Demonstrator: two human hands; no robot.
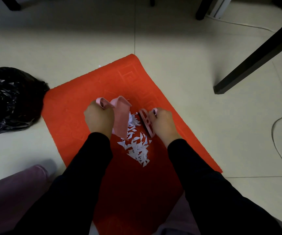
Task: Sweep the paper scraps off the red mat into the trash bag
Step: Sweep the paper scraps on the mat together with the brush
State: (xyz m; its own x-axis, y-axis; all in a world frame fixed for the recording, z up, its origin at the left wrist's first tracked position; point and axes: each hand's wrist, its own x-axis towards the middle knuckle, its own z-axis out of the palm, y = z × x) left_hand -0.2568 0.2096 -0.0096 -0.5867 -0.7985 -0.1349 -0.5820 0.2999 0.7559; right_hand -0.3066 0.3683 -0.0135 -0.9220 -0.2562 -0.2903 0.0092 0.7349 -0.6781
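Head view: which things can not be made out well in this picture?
Trash bag: cut by the left edge; opening not visible.
Brush handle: covered by the right hand.
Dustpan handle: partly covered by the left hand.
Red mat, near end: hidden under the black sleeves.

I recorded dim lighting, brightest on the floor [179, 53] past the far edge of the red mat [72, 107]; frame corners were dark, straight lines bowed, detail soft.

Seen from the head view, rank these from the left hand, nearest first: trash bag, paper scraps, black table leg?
1. Paper scraps, just right of the left hand.
2. Trash bag, on the floor to its left.
3. Table leg, far right.
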